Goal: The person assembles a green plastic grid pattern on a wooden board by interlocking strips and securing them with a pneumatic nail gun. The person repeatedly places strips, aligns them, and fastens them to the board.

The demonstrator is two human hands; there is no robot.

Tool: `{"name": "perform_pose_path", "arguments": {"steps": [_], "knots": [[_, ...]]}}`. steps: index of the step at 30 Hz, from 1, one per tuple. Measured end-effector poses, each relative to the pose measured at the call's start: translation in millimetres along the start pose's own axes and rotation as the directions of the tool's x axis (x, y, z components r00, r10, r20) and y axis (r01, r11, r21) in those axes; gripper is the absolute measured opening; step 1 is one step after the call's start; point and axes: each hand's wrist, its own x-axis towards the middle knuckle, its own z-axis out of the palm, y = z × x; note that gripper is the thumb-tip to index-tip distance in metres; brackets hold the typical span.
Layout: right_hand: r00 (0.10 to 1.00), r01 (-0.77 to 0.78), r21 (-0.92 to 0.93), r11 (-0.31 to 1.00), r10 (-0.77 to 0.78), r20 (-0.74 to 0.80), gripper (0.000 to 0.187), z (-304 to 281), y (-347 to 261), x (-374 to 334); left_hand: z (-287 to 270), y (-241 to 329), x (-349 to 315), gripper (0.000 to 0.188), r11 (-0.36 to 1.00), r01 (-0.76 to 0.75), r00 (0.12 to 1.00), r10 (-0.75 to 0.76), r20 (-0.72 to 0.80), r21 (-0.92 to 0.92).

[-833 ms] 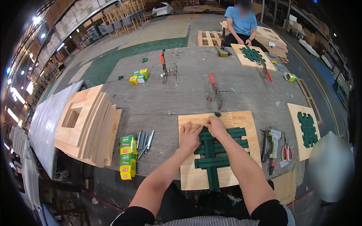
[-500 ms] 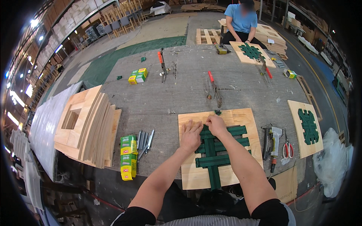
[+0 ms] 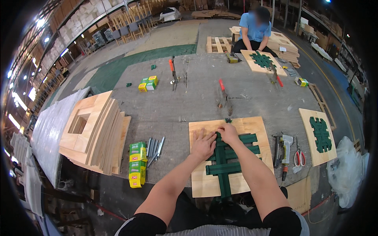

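Note:
A square plywood board (image 3: 249, 126) lies on the grey work table in front of me, with dark green straps (image 3: 224, 165) woven into a lattice across it. My left hand (image 3: 202, 143) rests flat on the board at the lattice's left side, fingers spread. My right hand (image 3: 228, 133) presses on the top end of the central green strap, fingers bent down onto it. Neither hand lifts anything.
A staple gun (image 3: 286, 146) and red-handled scissors (image 3: 299, 158) lie right of the board. Yellow-green boxes (image 3: 137, 163) and staple strips (image 3: 154, 147) sit to the left, beside a plywood stack (image 3: 94, 133). Another finished board (image 3: 319, 135) lies far right. A person in blue (image 3: 254, 29) works at the far side.
Both hands stay on the board's upper part; the left hand has shifted slightly down and flattened. The view has tilted a little.

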Motion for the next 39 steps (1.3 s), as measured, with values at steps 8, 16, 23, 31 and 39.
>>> {"name": "perform_pose_path", "arguments": {"steps": [8,16,23,31,39], "knots": [[0.748,-0.292,-0.085,0.953,0.172,-0.641,0.031,-178.3,91.4,-123.6,-0.1,-19.6,-22.4,0.044,0.997,0.075,0.997,-0.076,0.017,0.028],[0.757,-0.653,-0.339,0.677,0.572,-0.316,0.041,-208.6,151.1,-158.1,-1.1,-20.1,-22.4,0.044,0.996,0.084,0.996,-0.084,0.011,0.029],[0.708,-0.594,0.233,0.77,0.638,-0.302,0.033,-225.8,173.0,-158.2,1.7,-11.3,-14.9,0.044,0.998,0.055,0.998,-0.055,-0.008,-0.005],[0.782,-0.239,0.764,0.6,0.585,-0.215,0.042,-230.0,42.6,-142.9,2.0,-22.5,-24.4,0.045,0.994,0.106,0.994,-0.106,0.012,0.018],[0.846,-0.496,0.663,0.561,0.485,0.222,0.039,-115.4,-58.3,-85.7,4.8,-25.4,-25.3,0.046,0.995,0.086,0.996,-0.087,-0.027,-0.056]]}}
